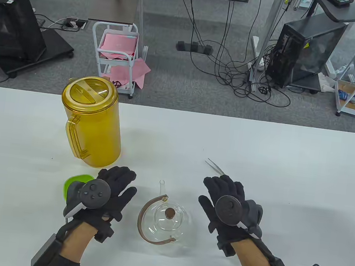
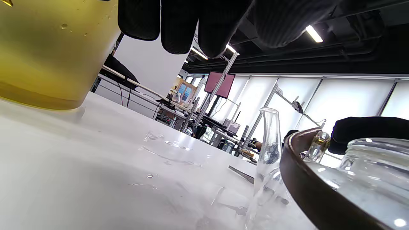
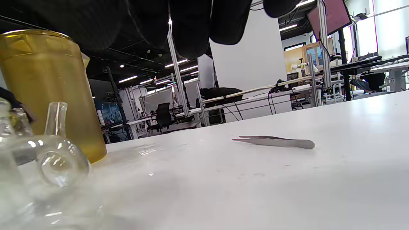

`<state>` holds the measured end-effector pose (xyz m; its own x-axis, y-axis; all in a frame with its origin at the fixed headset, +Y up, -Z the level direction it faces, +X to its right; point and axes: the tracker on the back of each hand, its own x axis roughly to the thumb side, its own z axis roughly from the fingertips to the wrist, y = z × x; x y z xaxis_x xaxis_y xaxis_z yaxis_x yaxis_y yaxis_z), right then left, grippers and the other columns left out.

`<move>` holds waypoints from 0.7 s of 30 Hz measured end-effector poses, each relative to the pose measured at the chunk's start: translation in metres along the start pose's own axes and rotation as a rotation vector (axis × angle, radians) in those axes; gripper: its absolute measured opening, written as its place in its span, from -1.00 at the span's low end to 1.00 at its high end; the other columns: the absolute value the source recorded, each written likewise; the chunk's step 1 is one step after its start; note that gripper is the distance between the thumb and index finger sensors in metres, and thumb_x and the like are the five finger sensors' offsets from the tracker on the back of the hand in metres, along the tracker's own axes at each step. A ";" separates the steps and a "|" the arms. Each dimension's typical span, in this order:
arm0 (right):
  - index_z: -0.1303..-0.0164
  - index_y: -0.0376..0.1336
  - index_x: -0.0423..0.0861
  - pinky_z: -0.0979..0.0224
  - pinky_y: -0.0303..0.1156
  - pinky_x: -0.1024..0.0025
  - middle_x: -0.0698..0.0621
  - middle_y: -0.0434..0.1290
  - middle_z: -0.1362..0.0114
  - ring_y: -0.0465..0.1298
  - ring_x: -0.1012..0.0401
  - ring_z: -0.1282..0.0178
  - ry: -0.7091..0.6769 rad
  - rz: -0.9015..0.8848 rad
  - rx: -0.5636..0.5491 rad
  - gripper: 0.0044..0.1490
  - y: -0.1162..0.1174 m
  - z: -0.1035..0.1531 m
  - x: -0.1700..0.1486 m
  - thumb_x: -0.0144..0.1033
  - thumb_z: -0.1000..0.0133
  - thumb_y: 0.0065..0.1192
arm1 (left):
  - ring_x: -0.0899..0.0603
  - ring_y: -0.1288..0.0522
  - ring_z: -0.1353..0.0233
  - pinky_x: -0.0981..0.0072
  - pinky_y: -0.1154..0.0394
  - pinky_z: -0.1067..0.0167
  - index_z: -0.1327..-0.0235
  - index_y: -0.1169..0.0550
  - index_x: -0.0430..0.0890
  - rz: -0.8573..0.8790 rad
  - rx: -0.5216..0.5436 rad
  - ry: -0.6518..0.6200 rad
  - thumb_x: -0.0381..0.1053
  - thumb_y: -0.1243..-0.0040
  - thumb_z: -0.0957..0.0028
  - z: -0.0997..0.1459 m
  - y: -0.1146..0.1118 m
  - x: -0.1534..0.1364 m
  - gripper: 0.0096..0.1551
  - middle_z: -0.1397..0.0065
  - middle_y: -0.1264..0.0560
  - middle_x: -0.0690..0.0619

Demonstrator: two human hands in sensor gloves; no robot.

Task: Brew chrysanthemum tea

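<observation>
The glass teapot stood lidded near the table's front edge, between both hands. The left hand and right hand hovered flat, fingers relaxed, holding nothing. Tweezers lay just beyond the right fingertips; the yellow pitcher stood behind the left.

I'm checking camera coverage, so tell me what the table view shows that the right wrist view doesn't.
Only the table view: the green container partly hidden under the left hand, and the clear glass teapot's brown cork lid knob and brown handle. Only the right wrist view: the metal tweezers lying uncovered along their whole length. Both: the yellow plastic pitcher, teapot spout, white table.
</observation>
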<state>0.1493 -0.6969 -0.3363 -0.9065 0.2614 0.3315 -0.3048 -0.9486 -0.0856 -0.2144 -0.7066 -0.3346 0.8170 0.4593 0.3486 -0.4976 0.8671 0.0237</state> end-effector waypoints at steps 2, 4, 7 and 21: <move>-0.69 0.06 0.11 -0.66 -0.04 -0.34 0.02 0.15 -0.71 0.13 -0.11 -0.79 -0.006 -0.003 -0.013 -0.17 -0.002 0.002 0.002 0.21 -0.23 0.08 | -0.41 -0.20 -0.66 -0.37 0.02 -0.52 -0.59 -0.42 0.01 -0.005 -0.003 -0.004 0.29 -0.13 -0.22 0.000 -0.001 0.002 -0.29 -0.73 -0.33 -0.14; -0.69 0.06 0.11 -0.66 -0.04 -0.34 0.02 0.15 -0.71 0.13 -0.11 -0.79 -0.013 -0.009 -0.022 -0.17 -0.004 0.003 0.003 0.21 -0.23 0.08 | -0.42 -0.20 -0.66 -0.37 0.02 -0.52 -0.59 -0.41 0.01 -0.006 -0.002 -0.005 0.29 -0.13 -0.22 0.000 -0.001 0.003 -0.29 -0.73 -0.33 -0.14; -0.69 0.05 0.11 -0.66 -0.04 -0.34 0.02 0.15 -0.71 0.13 -0.11 -0.79 -0.022 -0.019 -0.031 -0.17 -0.005 0.004 0.006 0.21 -0.23 0.08 | -0.41 -0.20 -0.66 -0.38 0.02 -0.52 -0.59 -0.42 0.01 0.000 0.005 -0.008 0.29 -0.13 -0.22 0.001 0.000 0.004 -0.29 -0.73 -0.33 -0.14; -0.59 0.19 0.20 -0.69 -0.06 -0.32 0.13 0.28 -0.65 0.24 -0.01 -0.78 -0.135 -0.164 -0.058 -0.35 -0.012 0.005 0.043 0.12 -0.27 0.05 | -0.41 -0.21 -0.66 -0.37 0.02 -0.52 -0.58 -0.42 0.01 -0.011 -0.032 -0.013 0.29 -0.13 -0.22 -0.005 -0.010 0.007 -0.29 -0.73 -0.34 -0.14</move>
<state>0.1151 -0.6748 -0.3163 -0.7972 0.3812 0.4682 -0.4648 -0.8824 -0.0729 -0.2022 -0.7112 -0.3373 0.8186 0.4472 0.3605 -0.4787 0.8780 -0.0022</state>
